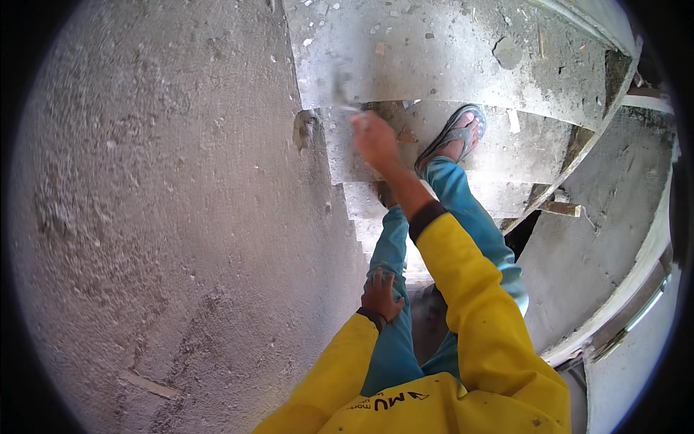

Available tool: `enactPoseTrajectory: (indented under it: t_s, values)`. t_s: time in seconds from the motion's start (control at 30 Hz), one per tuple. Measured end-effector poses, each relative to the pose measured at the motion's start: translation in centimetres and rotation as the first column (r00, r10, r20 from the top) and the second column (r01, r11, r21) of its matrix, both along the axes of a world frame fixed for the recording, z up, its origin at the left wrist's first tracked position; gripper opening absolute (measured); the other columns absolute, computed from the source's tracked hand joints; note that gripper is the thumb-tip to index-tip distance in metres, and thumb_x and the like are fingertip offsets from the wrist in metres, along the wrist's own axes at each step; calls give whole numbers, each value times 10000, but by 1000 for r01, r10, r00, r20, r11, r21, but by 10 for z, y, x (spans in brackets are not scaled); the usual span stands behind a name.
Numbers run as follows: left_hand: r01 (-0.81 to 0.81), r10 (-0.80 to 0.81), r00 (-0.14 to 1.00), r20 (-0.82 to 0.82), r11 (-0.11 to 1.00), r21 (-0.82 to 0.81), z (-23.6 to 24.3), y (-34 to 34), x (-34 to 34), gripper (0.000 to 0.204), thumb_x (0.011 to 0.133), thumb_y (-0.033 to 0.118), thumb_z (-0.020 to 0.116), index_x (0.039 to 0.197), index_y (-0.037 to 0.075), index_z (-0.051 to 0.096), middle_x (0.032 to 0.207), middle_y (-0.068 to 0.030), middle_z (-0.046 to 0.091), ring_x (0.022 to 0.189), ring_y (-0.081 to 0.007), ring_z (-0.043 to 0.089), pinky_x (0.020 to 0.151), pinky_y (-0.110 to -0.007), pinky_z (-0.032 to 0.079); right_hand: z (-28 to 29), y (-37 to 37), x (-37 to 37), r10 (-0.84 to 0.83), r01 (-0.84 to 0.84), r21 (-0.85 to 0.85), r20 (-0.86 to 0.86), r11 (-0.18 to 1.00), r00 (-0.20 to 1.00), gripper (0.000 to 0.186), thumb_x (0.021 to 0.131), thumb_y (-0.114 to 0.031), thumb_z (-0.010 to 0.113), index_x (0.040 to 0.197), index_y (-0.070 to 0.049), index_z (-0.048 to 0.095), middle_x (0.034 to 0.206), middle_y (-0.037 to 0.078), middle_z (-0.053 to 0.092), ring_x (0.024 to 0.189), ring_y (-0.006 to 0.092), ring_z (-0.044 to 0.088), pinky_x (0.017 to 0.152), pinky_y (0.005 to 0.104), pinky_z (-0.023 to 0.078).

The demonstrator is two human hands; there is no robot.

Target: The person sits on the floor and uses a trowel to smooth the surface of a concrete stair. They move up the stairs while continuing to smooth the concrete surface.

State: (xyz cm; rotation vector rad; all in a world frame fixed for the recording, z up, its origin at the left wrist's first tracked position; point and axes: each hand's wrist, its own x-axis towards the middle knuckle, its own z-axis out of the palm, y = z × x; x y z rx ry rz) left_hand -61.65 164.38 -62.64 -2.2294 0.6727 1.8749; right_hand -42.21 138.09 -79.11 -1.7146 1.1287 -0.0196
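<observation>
My right hand (373,137) is closed on the handle of a small tool (347,94), blurred by motion, perhaps a scraper, over a curved, dusty concrete step (448,50) near where it meets the rough wall at the left. My left hand (383,298) rests on my left leg (390,253), fingers apart, holding nothing. My right foot (459,137), in a grey flip-flop, stands on the tread just below, beside my right hand. My left foot is partly hidden by my right forearm.
A rough grey wall (166,181) fills the left side. Curved treads descend beneath me, with debris scattered on the upper one. At the right are the stair's outer edge, a dark gap, a protruding piece of wood (560,208) and a curved concrete surface (607,217).
</observation>
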Motion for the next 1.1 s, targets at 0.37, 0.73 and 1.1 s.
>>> enactPoseTrajectory:
  t_s: [0.37,0.73,1.1]
  values:
    - [51,-48,997,53,997,-51,-3,16,-10,774,772,414,769,1447,158,491,1561,-189,342,1388,-463,381,1039,-586,481,34,-9,75,-119,-18,772,121,636,986,363,1059,-354,490,1110,-11,597,923,180,637,762,280,628,670,428,525]
    - [4,0,998,56,997,-72,-4,7,0,746,767,405,756,1428,167,504,1542,-175,373,1346,-448,427,1032,-579,481,32,-35,84,-193,108,510,116,854,974,398,1009,-328,530,1146,39,601,934,285,688,912,507,648,838,534,515]
    - [9,-9,1000,0,999,-32,-5,-8,15,723,784,420,742,1424,178,507,1565,-163,352,1386,-440,398,1017,-596,495,-29,-39,93,-282,241,197,216,950,935,323,989,-296,554,1008,17,635,915,280,677,928,478,650,824,535,494]
